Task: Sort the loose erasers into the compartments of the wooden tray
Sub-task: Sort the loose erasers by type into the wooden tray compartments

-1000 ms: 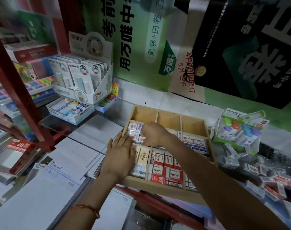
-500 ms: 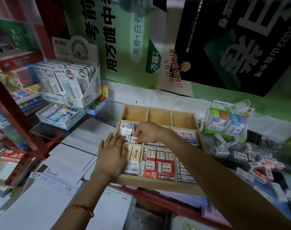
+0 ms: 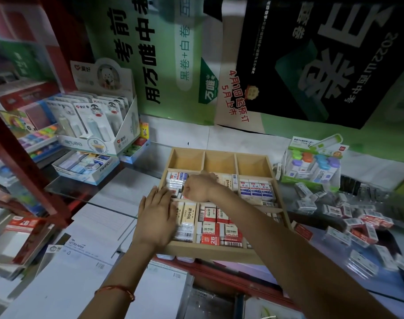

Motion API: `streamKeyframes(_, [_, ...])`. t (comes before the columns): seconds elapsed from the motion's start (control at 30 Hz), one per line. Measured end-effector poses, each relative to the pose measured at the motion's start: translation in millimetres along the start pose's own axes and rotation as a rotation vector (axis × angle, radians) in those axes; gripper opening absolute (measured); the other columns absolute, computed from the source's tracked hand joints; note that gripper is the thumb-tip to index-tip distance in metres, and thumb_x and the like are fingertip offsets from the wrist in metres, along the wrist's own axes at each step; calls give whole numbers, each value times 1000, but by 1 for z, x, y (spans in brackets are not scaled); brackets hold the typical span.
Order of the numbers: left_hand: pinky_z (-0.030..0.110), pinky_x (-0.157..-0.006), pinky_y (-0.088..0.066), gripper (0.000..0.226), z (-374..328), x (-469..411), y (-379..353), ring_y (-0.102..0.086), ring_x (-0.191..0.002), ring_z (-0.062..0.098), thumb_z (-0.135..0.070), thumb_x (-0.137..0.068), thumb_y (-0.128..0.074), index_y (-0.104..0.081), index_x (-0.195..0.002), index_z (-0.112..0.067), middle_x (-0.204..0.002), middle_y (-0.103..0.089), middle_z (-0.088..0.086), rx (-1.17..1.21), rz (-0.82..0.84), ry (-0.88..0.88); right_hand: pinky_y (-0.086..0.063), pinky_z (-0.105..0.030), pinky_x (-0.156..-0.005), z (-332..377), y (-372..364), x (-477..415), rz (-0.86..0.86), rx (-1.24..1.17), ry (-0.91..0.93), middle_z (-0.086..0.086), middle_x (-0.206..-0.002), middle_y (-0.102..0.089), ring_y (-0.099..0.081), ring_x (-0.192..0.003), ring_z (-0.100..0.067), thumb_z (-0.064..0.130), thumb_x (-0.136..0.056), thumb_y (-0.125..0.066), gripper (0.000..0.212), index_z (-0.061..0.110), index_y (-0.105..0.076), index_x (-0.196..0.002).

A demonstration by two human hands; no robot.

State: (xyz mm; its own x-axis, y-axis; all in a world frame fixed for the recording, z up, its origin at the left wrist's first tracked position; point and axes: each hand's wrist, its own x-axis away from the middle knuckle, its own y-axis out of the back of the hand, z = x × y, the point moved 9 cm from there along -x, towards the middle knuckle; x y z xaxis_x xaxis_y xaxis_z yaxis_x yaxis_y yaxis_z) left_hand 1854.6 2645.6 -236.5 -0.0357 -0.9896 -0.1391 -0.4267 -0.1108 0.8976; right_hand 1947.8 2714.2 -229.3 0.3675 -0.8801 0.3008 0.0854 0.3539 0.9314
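Note:
The wooden tray (image 3: 210, 252) lies in the middle of the counter, with three bare compartments along its far row. Its middle and near rows hold packed erasers: blue-and-white ones (image 3: 256, 188) at the right, red 2B ones (image 3: 217, 229) in front, cream ones (image 3: 188, 212) at the left. My left hand (image 3: 156, 215) lies flat, palm down, over the tray's left edge and the cream erasers. My right hand (image 3: 199, 187) is curled over the middle-left compartment, fingers down among the erasers; what it grips is hidden. Loose erasers (image 3: 357, 226) lie heaped to the right of the tray.
A green display box of capped erasers (image 3: 313, 164) stands right of the tray. At the back left are a white display box of carded items (image 3: 97, 125) and a low eraser box (image 3: 86, 164). Letter paper pads (image 3: 81, 249) lie left of the tray, beside a red shelf post (image 3: 23, 166).
My view has shifted slightly. My right hand has stayed curled over the middle-left compartment and my left hand has stayed flat on the tray's left edge.

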Motion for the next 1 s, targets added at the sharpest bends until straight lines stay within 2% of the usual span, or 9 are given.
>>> streamKeyframes(0.1, [35,-116,-4,69,0,1,0,-9,-143,16,-43,-83,-8,-35,-141,-19,-152,-28,-2,-5,14,3,-22,-39,-99,4,3,3,33,46,-2,-5,-118,-56,-35,-122,-30,21,-96,-35,30,15,-61,-109])
streamKeyframes(0.17, [35,-116,-3,69,0,1,0,-8,-144,16,-43,-83,-7,-34,-142,-19,-152,-28,-2,-21,22,3,-22,-36,-94,5,4,6,70,59,19,-5,-121,-56,-38,-118,-27,17,-96,-34,33,15,-59,-117])
streamKeyframes(0.3, [36,-116,-1,69,0,0,-1,-6,-144,15,-43,-83,-6,-34,-142,-21,-152,-26,-3,-47,21,3,-23,-41,-101,5,4,2,61,73,10,-4,-119,-57,-36,-120,-28,19,-95,-37,30,18,-61,-113])
streamKeyframes(0.43, [36,-116,-1,68,0,0,-1,-8,-144,15,-42,-83,-7,-35,-141,-20,-152,-28,-2,-32,13,2,-23,-40,-103,6,4,0,-21,11,41,-5,-104,-59,-37,-119,-29,21,-95,-41,22,16,-61,-89])
streamKeyframes(0.6, [36,-116,-3,65,-3,-1,1,-11,-143,14,-41,-84,-11,-38,-139,-19,-150,-32,-1,12,-16,-28,-23,-40,-105,0,5,4,-132,-160,80,0,-112,-63,-41,-120,-27,21,-94,-48,25,15,-72,-96])
streamKeyframes(0.7, [38,-117,-7,62,-3,0,6,-17,-141,15,-42,-87,-13,-42,-136,-18,-147,-37,0,97,-56,-43,-38,-35,-103,3,10,10,-138,-421,120,-9,-119,-63,-52,-116,-25,6,-93,-47,25,4,-66,-109])
streamKeyframes(0.8, [47,-114,-18,55,-1,4,22,-30,-137,24,-39,-91,-20,-51,-129,-16,-138,-49,7,260,-162,-41,-39,-20,-95,-19,43,45,-323,-633,121,-6,-125,-58,-53,-115,-17,5,-94,-48,29,5,-58,-121])
streamKeyframes(0.93, [52,-104,-32,51,-14,16,50,-43,-126,30,-38,-93,-23,-58,-119,-11,-125,-57,10,336,-330,-98,-44,-9,-81,-89,76,138,-595,-660,136,0,-101,-65,-60,-91,-6,5,-92,-54,19,5,-65,-107])
streamKeyframes(1.0, [50,-104,-34,49,-45,22,52,-43,-125,27,-37,-93,-27,-57,-119,-10,-127,-56,8,382,-344,-163,-44,-8,-74,-142,68,188,-666,-573,17,0,-93,-66,-61,-81,-3,1,-89,-56,16,5,-68,-100])
